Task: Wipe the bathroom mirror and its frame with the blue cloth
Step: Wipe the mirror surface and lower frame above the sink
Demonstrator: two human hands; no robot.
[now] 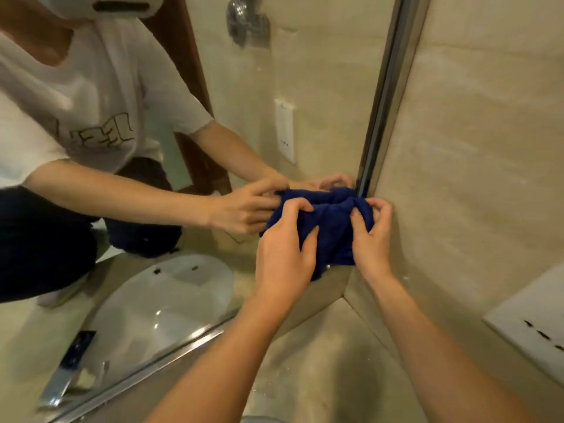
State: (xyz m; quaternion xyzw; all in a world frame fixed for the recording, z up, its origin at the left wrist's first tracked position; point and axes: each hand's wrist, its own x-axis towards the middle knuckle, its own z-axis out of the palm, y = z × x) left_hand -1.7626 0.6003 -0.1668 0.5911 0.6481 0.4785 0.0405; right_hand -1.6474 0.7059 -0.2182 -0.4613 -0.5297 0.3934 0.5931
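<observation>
Blue cloth (331, 227) sits bunched between both of my hands, pressed against the lower right corner of the mirror (213, 148), right where the metal frame (383, 96) runs up the glass edge. My left hand (285, 254) grips the cloth's left side, fingers (300, 206) curled over the top fold and thumb lying along the fabric. My right hand (374, 239) pinches the cloth's right side, fingertips hooked over the upper edge just beside the frame's vertical strip. The cloth touches the frame at its top right corner; whether it lies flat on the glass below that I cannot quite tell, since the hands cover it.

Left of the cloth, the mirror shows my reflection: a white shirt, dark trousers, and two reflected hands meeting the cloth from the far side. Below the cloth, the frame's bottom strip (158, 361) runs diagonally along the beige tabletop (320, 361). Reflected below and left of the cloth are a white basin and a chrome tap. Right of the cloth, the beige tiled wall (473, 132) rises, carrying a white socket plate (531, 325) low down. That same plate appears reflected above the cloth.
</observation>
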